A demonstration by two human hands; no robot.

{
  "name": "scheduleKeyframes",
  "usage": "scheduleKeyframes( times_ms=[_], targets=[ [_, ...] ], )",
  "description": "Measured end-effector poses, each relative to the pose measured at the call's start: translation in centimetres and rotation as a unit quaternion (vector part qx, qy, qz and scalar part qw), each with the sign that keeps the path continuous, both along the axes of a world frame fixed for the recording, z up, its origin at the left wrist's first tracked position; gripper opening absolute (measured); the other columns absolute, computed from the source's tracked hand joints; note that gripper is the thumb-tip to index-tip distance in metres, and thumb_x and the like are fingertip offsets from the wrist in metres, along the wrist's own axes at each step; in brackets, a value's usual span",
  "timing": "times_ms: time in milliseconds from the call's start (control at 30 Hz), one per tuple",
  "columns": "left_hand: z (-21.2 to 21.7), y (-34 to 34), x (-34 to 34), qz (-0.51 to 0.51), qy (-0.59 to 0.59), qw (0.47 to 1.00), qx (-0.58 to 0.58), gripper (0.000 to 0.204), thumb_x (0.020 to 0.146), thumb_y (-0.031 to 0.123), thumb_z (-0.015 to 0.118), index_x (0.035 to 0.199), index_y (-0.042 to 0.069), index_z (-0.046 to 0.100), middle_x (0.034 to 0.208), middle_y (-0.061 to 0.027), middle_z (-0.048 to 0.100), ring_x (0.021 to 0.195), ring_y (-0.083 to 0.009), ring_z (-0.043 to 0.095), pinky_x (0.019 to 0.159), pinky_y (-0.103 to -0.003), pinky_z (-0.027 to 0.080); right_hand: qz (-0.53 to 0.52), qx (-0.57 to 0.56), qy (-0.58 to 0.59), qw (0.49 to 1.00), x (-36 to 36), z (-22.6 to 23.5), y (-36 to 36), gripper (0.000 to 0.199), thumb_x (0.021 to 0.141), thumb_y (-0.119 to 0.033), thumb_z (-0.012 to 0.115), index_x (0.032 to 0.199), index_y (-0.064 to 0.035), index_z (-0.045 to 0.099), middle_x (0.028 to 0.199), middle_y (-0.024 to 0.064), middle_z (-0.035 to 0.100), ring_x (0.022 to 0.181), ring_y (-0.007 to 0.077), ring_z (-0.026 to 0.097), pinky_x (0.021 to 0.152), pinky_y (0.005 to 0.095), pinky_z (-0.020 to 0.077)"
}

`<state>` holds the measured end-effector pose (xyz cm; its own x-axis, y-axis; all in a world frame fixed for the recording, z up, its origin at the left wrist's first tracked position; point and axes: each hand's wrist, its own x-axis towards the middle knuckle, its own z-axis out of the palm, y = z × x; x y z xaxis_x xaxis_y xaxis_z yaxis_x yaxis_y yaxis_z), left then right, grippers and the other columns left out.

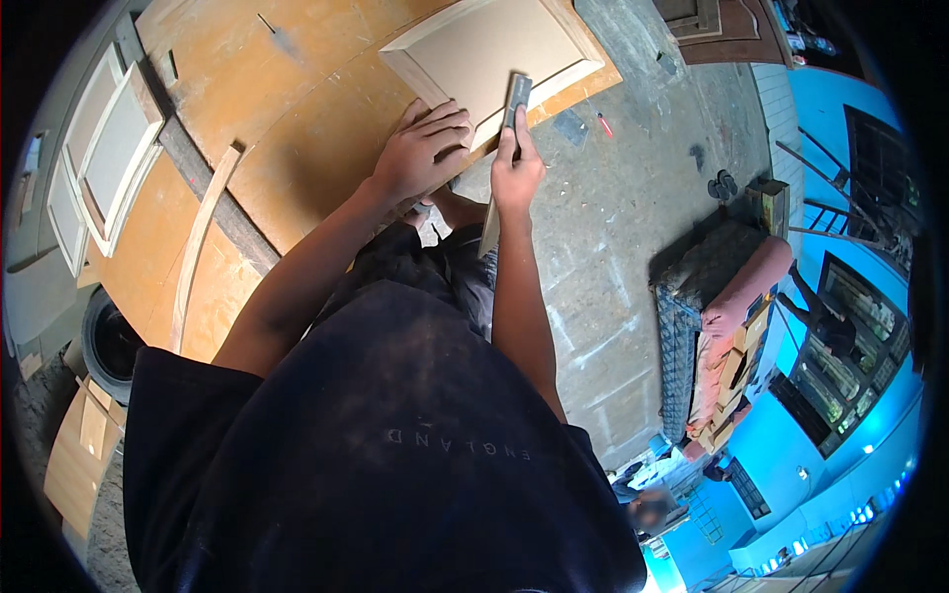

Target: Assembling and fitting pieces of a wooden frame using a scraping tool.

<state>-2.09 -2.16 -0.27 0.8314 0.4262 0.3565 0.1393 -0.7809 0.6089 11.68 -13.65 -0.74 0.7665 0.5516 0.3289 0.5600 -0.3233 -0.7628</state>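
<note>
A pale wooden panel (491, 61) with a raised, mitred frame lies on an orange-brown worktop (297, 119) at the top. My left hand (427, 148) rests on the panel's near left corner, its fingers laid over the frame. Closed in my right hand (517, 173) is a narrow grey bar-shaped tool (517, 94), held upright at the panel's near right edge; its exact kind is unclear. A pale tapering strip (489, 232) shows below the right wrist, and I cannot tell whether it belongs to the tool.
Framed panels (119, 158) lean at the left, near a curved wooden strip (203, 237) and a tyre (107, 341). A small red tool (604, 125) lies on the concrete floor. Sofa-like furniture (707, 336) stands to the right; another person (647, 509) is at lower right.
</note>
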Motion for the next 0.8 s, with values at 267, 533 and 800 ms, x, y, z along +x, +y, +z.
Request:
scheduleKeyframes(
  times_ms=[267, 533, 800],
  targets=[
    [0.6, -2.0, 2.6, 0.037, 0.094, 0.986, 0.129, 0.047, 0.098, 0.041, 0.056, 0.138, 0.016, 0.059, 0.145, -0.0019, 0.055, 0.144, -0.0315, 0.035, 0.117, -0.064, 0.019, -0.054, 0.074, 0.292, 0.952, -6.7, 2.3, -9.0, 0.045, 0.105, -0.014, 0.053, 0.150, -0.0068, 0.048, 0.080, -0.0041, 0.053, 0.061, 0.0042, 0.044, 0.055, 0.0212, 0.0394],
    [0.6, -1.1, 2.9, 0.005, 0.110, 0.982, 0.154, 0.045, 0.099, 0.032, 0.055, 0.141, 0.016, 0.057, 0.146, -0.0010, 0.054, 0.144, -0.0284, 0.035, 0.117, -0.064, 0.019, -0.078, 0.050, 0.481, 0.872, -10.1, 4.8, -11.8, 0.054, 0.105, -0.010, 0.048, 0.157, -0.0124, 0.034, 0.084, 0.0022, 0.057, 0.054, 0.0067, 0.051, 0.049, 0.0217, 0.0429],
    [1.1, -1.9, 0.3, -0.005, 0.091, 0.987, 0.132, 0.042, 0.096, 0.026, 0.058, 0.136, 0.015, 0.062, 0.142, -0.0028, 0.058, 0.142, -0.0286, 0.040, 0.117, -0.062, 0.022, 0.024, -0.082, 0.204, 0.975, -5.4, 0.9, -9.6, 0.045, 0.105, -0.013, 0.051, 0.149, -0.0080, 0.048, 0.093, 0.0071, 0.066, 0.060, 0.0122, 0.060, 0.056, 0.0270, 0.0489]
  ],
)
